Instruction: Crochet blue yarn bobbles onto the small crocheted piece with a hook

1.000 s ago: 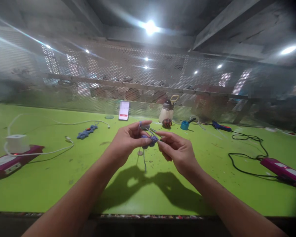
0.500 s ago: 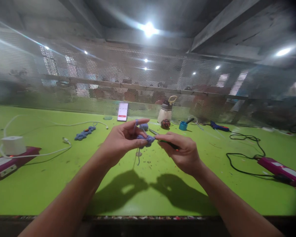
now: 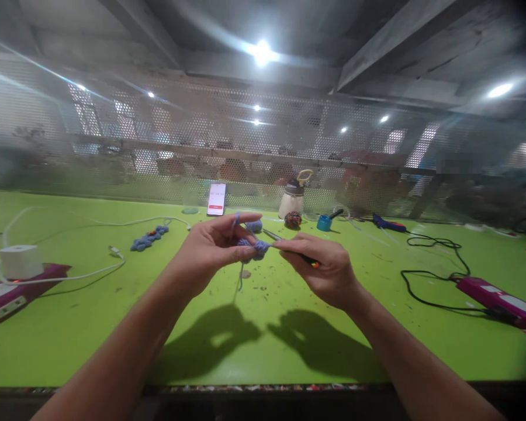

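My left hand [image 3: 210,242] pinches a small piece of purple crochet work [image 3: 259,248] between thumb and fingers. Purple yarn loops over its raised index finger, and a loose tail [image 3: 240,280] dangles below. In my right hand [image 3: 319,260] is a crochet hook [image 3: 273,245], gripped by its dark handle, with the thin metal tip against the right edge of the crochet work. A ball of purple yarn [image 3: 255,225] lies just behind the left fingers. Pointed metal tips [image 3: 272,234], perhaps of scissors, show behind the right fingers; the rest is hidden.
On the green table [image 3: 289,351] are a finished purple crochet strip [image 3: 149,238], a propped phone [image 3: 216,199], a bottle [image 3: 291,202], a dark multicoloured ball [image 3: 293,220] and a blue pot [image 3: 324,223]. Power strips [image 3: 499,301] with cables lie at both sides. A perforated screen [image 3: 193,152] stands behind.
The crochet work and my left hand have shifted slightly left, and the hook's metal shaft shows more between work and right fingers. The whole view has drifted a little.
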Demonstrator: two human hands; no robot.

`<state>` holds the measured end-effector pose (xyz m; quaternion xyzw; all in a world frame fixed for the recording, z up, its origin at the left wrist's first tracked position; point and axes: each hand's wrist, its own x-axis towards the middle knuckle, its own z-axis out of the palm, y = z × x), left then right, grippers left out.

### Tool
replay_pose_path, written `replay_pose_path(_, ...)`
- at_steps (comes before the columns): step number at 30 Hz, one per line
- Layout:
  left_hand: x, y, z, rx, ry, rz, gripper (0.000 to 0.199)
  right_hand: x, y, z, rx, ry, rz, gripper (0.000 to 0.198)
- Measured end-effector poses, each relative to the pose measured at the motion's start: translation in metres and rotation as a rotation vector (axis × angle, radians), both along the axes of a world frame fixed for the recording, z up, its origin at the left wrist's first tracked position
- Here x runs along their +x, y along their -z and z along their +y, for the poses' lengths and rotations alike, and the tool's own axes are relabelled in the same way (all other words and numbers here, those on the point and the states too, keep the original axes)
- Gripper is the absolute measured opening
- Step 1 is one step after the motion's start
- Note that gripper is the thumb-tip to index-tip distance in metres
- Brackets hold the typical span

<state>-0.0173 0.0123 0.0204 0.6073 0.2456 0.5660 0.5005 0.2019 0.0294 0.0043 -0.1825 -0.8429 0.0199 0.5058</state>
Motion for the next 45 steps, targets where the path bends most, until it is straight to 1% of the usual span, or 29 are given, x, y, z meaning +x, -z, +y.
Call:
replay_pose_path(6, -0.001, 0.001, 0.001, 0.005, 0.010, 0.001, 0.043, 0.000, -0.001, -0.001, -0.036, -0.019, 0.015, 0.018)
replay_pose_path(11, -0.001, 0.004, 0.003, 0.010, 0.027, 0.026, 0.040, -0.001, 0.001, 0.000, -0.129, -0.101, 0.070, 0.019)
replay_pose_path(14, 0.000, 0.005, 0.005, -0.009, 0.025, 0.034, 0.040, -0.001, 0.005, 0.001, -0.208, -0.129, 0.107, 0.019)
replay_pose_path(17, 0.001, 0.006, 0.006, -0.035, 0.034, 0.036, 0.041, -0.002, 0.008, 0.002, -0.335, -0.155, 0.149, 0.019)
replay_pose_path(23, 0.002, 0.010, 0.010, -0.086, 0.034, 0.040, 0.036, -0.009, 0.012, 0.001, -0.737, -0.302, 0.317, 0.016)
replay_pose_path(25, 0.003, 0.011, 0.011, -0.106, 0.037, 0.048, 0.035, -0.012, 0.013, 0.002, -0.829, -0.333, 0.379, 0.016)
replay_pose_path(28, 0.005, 0.012, 0.011, -0.144, 0.041, 0.046, 0.036, -0.015, 0.015, 0.003, -0.921, -0.348, 0.431, 0.015)
replay_pose_path(30, 0.006, 0.013, 0.011, -0.162, 0.038, 0.045, 0.037, -0.017, 0.014, 0.002, -0.933, -0.321, 0.423, 0.016)
replay_pose_path(31, 0.007, 0.014, 0.011, -0.165, 0.038, 0.048, 0.038, -0.017, 0.014, 0.001, -0.918, -0.302, 0.403, 0.018)
replay_pose_path(35, 0.009, 0.015, 0.011, -0.152, 0.060, 0.074, 0.045, -0.016, 0.009, -0.003, -0.811, -0.228, 0.259, 0.035)
replay_pose_path(37, 0.010, 0.015, 0.011, -0.148, 0.067, 0.086, 0.049, -0.015, 0.007, -0.004, -0.780, -0.194, 0.195, 0.040)
replay_pose_path(41, 0.010, 0.013, 0.010, -0.148, 0.057, 0.096, 0.056, -0.012, 0.004, -0.004, -0.739, -0.116, 0.104, 0.038)
replay_pose_path(43, 0.009, 0.013, 0.009, -0.144, 0.064, 0.111, 0.058, -0.012, 0.004, -0.004, -0.720, -0.104, 0.081, 0.037)
replay_pose_path(45, 0.009, 0.013, 0.010, -0.145, 0.070, 0.119, 0.059, -0.013, 0.004, -0.004, -0.734, -0.115, 0.097, 0.037)
